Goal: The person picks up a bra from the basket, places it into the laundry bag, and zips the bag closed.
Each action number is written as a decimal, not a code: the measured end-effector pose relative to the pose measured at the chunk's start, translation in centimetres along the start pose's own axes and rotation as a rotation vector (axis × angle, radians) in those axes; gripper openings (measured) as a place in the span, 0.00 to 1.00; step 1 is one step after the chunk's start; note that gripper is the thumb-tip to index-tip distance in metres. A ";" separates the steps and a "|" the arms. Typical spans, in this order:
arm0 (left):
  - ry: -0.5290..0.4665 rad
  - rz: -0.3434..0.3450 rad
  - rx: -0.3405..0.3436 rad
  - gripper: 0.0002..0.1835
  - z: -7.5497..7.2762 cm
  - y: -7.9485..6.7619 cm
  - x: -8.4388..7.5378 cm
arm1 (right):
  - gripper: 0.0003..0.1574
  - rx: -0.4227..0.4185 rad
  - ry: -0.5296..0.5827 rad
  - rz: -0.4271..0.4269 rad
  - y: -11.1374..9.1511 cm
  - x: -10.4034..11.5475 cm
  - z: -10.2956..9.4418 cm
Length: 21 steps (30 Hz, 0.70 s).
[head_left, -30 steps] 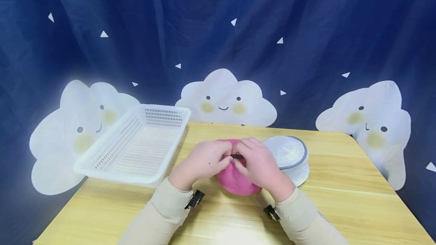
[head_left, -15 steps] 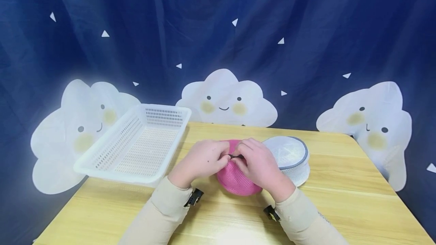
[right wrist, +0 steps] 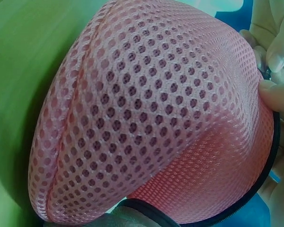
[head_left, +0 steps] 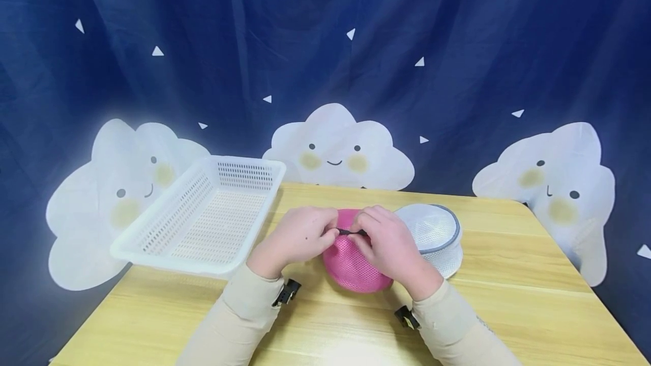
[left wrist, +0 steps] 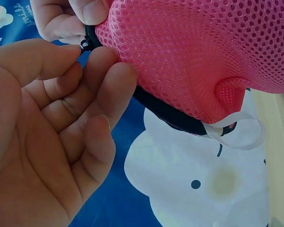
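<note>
A pink mesh laundry bag [head_left: 358, 270] with a black zipper [head_left: 348, 232] rests on the table between both hands. My left hand [head_left: 304, 237] pinches the small zipper pull [left wrist: 84, 46] between thumb and forefinger, its other fingers curled in the left wrist view. Just right of it, my right hand [head_left: 385, 243] pinches the zipper's end against the mesh. A white ribbon loop [left wrist: 261, 133] hangs at the zipper's far end. Pink mesh [right wrist: 146, 104] fills most of the right wrist view, bulging and folded inward near the black edging. How far the zipper is open, I cannot tell.
A round white mesh bag [head_left: 429, 229] with grey piping stands right behind my right hand. To the left is a white perforated plastic basket [head_left: 239, 242]. The wooden table [head_left: 513, 298] ends at a dark blue curtain [head_left: 325, 61] with cloud prints.
My left hand has slid a little to the left, away from the right hand. More black zipper shows between them. The right hand has stayed nearly still.
</note>
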<state>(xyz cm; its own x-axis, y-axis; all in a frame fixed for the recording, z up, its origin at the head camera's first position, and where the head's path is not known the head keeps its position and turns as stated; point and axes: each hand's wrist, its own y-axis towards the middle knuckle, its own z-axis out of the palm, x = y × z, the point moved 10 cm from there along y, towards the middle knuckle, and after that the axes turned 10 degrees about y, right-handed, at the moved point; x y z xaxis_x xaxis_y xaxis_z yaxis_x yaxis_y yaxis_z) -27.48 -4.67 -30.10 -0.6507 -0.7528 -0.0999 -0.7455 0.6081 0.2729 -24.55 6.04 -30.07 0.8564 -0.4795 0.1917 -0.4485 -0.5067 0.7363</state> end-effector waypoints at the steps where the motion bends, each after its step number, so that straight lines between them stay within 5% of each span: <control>1: -0.003 0.001 0.000 0.12 0.0 0.0 0.0 | 0.16 0.001 0.002 0.000 0.0 0.0 0.0; 21: 0.016 -0.022 -0.022 0.12 -0.1 -0.1 1.3 | 0.12 0.049 0.005 0.087 0.1 -0.9 -0.2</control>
<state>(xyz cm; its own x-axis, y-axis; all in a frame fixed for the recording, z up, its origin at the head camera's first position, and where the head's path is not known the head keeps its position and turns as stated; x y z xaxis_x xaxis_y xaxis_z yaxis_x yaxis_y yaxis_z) -28.25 -5.70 -30.12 -0.6320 -0.7696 -0.0910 -0.7558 0.5861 0.2921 -25.32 6.62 -30.06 0.8149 -0.5196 0.2567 -0.5329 -0.4977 0.6844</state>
